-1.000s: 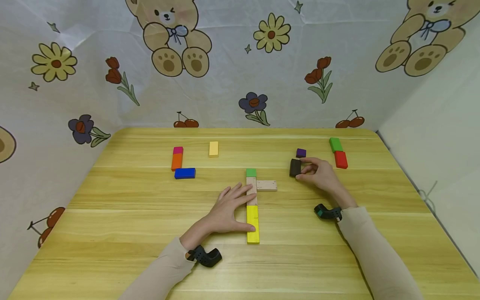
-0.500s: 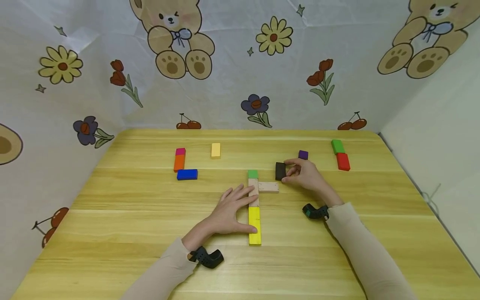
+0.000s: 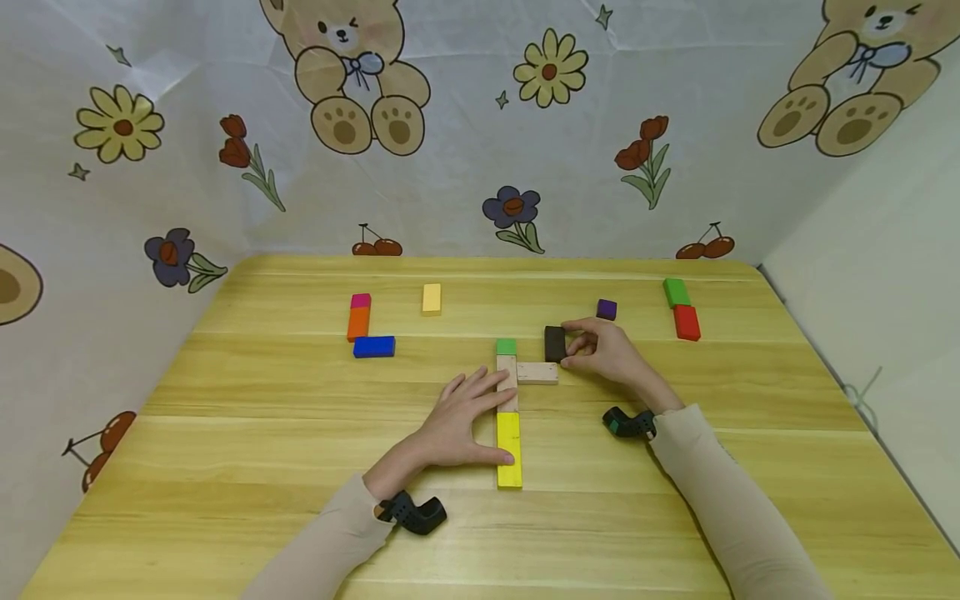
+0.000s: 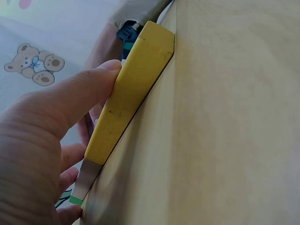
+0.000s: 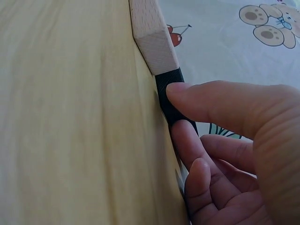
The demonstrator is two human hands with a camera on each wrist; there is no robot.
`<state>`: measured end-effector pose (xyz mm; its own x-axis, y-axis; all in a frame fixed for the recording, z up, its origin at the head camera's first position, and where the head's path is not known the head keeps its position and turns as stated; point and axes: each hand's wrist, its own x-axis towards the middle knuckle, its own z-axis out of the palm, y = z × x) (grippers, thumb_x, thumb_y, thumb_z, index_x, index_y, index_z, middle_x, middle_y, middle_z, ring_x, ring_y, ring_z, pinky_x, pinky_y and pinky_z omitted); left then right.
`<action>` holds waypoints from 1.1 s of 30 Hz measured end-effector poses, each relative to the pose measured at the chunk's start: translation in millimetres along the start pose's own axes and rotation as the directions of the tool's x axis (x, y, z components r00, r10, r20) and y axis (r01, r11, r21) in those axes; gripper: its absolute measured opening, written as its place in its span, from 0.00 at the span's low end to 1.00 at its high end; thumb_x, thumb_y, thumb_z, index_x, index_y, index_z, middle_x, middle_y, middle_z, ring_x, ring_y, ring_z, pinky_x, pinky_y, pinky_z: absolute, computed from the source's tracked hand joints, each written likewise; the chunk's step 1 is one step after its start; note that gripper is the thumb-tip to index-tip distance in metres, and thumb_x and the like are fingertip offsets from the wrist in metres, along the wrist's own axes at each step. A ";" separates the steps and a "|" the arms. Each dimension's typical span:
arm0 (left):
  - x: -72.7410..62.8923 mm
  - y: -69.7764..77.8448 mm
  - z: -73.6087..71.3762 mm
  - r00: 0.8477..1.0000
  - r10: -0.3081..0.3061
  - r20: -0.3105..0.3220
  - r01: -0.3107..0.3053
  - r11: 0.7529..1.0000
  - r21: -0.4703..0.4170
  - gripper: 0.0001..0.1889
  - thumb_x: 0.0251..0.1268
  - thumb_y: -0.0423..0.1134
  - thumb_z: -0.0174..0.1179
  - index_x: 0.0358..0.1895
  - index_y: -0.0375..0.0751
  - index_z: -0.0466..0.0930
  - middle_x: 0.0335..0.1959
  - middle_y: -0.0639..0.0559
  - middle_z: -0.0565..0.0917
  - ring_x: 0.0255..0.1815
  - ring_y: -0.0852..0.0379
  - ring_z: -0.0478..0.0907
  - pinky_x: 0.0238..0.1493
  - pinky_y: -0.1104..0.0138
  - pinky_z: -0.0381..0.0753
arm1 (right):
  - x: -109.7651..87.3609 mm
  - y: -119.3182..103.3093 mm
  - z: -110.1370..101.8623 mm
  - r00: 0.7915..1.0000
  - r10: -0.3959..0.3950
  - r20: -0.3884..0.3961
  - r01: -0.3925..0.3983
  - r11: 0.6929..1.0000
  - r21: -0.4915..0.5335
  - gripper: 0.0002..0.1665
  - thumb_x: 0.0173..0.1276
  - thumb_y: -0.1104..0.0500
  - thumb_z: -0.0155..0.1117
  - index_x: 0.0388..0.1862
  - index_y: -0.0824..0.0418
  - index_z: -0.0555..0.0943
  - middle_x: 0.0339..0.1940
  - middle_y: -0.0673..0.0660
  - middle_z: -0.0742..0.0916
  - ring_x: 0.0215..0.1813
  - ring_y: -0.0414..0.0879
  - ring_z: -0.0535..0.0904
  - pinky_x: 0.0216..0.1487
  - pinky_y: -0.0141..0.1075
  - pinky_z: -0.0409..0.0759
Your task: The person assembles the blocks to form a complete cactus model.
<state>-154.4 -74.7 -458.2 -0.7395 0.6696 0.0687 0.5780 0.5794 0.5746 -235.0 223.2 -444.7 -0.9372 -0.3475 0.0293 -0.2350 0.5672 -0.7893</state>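
My left hand (image 3: 453, 429) lies with spread fingers over a column of blocks. Its thumb touches the yellow block (image 3: 508, 477), and fingertips rest on the upright pale wooden block (image 3: 507, 363), partly hiding it. A small green block (image 3: 506, 346) caps the column's far end. Sideways from the column sticks a second pale wooden block (image 3: 537, 373). My right hand (image 3: 607, 354) pinches a black block (image 3: 555, 343) between thumb and fingers, beside that sideways block's right end. In the right wrist view, the black block (image 5: 168, 77) meets the pale block's (image 5: 157, 44) end.
Back left on the wooden table (image 3: 300, 533) are pink (image 3: 361, 300), orange (image 3: 358, 325) and blue (image 3: 374, 347) blocks in an L shape, with a cream block (image 3: 431, 300) nearby. A purple block (image 3: 607, 309) sits behind my right hand. Green (image 3: 677, 292) and red (image 3: 686, 322) blocks lie farther right.
My right hand has slid the black block leftward, from near the purple block to the sideways pale block. The left hand stays on the column; the head view has shifted slightly.
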 end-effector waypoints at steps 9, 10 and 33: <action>-0.9 2.2 -1.8 1.000 0.004 -0.002 -0.004 1.000 0.002 0.47 0.48 0.61 0.71 0.74 0.49 0.65 0.79 0.51 0.55 0.80 0.41 0.45 0.77 0.42 0.39 | -0.7 -1.7 0.5 1.000 -0.007 0.025 0.007 1.000 0.012 0.37 0.58 0.65 0.74 0.66 0.70 0.72 0.39 0.63 0.85 0.38 0.45 0.81 0.37 0.26 0.77; -0.8 2.2 -1.7 1.000 0.005 -0.003 -0.005 1.000 0.003 0.48 0.48 0.61 0.71 0.74 0.49 0.65 0.79 0.51 0.55 0.80 0.41 0.45 0.77 0.42 0.39 | -0.8 -1.7 0.6 1.000 -0.009 0.026 0.008 1.000 0.012 0.37 0.58 0.65 0.74 0.66 0.70 0.72 0.39 0.63 0.85 0.38 0.45 0.81 0.37 0.26 0.77; 0.6 0.2 -0.7 1.000 0.004 -0.001 -0.004 1.000 0.007 0.47 0.49 0.62 0.70 0.73 0.49 0.65 0.79 0.52 0.56 0.80 0.41 0.45 0.76 0.42 0.40 | -1.2 -2.6 0.8 0.999 -0.026 0.048 0.024 0.999 0.031 0.38 0.58 0.63 0.75 0.66 0.69 0.72 0.42 0.63 0.85 0.42 0.49 0.81 0.38 0.27 0.76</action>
<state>-155.0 -74.5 -457.5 -0.7374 0.6716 0.0721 0.5836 0.5798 0.5685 -233.1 221.6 -443.2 -0.9174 -0.3974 0.0202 -0.2495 0.5352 -0.8070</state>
